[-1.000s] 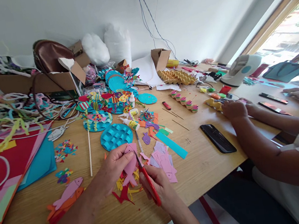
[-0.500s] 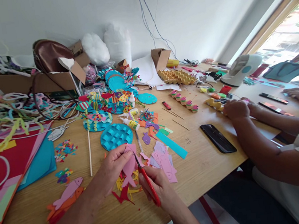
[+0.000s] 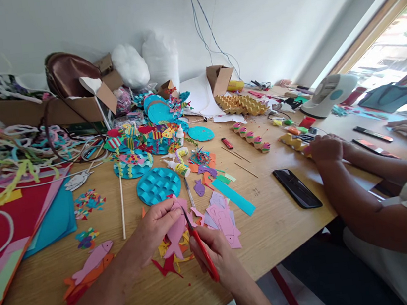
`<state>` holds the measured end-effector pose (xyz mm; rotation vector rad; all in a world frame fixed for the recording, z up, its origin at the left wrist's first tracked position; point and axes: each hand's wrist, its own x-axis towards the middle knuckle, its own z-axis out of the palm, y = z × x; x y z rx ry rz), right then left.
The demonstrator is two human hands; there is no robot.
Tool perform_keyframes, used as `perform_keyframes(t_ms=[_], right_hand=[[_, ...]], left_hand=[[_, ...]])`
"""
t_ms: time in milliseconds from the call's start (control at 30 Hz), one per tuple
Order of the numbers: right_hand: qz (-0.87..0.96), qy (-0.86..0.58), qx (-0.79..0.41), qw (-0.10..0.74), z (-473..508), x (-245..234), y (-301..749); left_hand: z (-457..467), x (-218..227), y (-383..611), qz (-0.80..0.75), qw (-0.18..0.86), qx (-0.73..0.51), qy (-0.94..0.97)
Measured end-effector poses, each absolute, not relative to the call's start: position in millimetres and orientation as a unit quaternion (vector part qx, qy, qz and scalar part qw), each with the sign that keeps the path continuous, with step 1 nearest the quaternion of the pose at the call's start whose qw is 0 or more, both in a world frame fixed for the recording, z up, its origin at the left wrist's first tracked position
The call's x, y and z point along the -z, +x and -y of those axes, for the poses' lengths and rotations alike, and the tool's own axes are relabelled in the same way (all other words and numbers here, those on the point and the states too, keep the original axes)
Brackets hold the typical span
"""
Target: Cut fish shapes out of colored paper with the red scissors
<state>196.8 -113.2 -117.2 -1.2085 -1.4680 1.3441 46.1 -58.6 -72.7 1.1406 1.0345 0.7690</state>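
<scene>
My left hand (image 3: 160,223) pinches a pink paper fish (image 3: 177,228), whose tail points toward me. In my right hand (image 3: 217,253) are red-handled scissors (image 3: 202,250), their blades at the upper edge of the fish. Yellow and red paper scraps (image 3: 168,264) lie on the table under the fish. Pink and lilac offcuts (image 3: 224,219) are right of the scissors. Left of my forearm, a pink cut-out fish (image 3: 93,259) rests on an orange one (image 3: 101,273). A blue woven paper disc (image 3: 158,186) sits just beyond my left hand.
A black phone (image 3: 297,188) lies to the right, near a co-worker's arm (image 3: 359,197). Glue bottles (image 3: 178,168) and a wooden stick (image 3: 122,208) are ahead. Coloured paper sheets (image 3: 9,218) cover the left side. A cardboard box (image 3: 33,112) stands at the back.
The pink fish has turned slightly in my left hand, and its tail has shifted a little. Both hands stay nearly in place. The co-worker's hand has moved slightly right.
</scene>
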Motion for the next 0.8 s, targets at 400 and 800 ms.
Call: perform_keyframes(t_ms=[400,800], right_hand=[[0.578,-0.47,-0.537,0.396,113.3,119.4,194.8],[0.589,-0.479,-0.519,0.393,115.3,122.3,198.0]], left_hand=[[57.2,78.8,42.3,-0.448,0.627,-0.316,0.554],[55.6,75.6,41.6,-0.434,0.664,-0.291,0.535]])
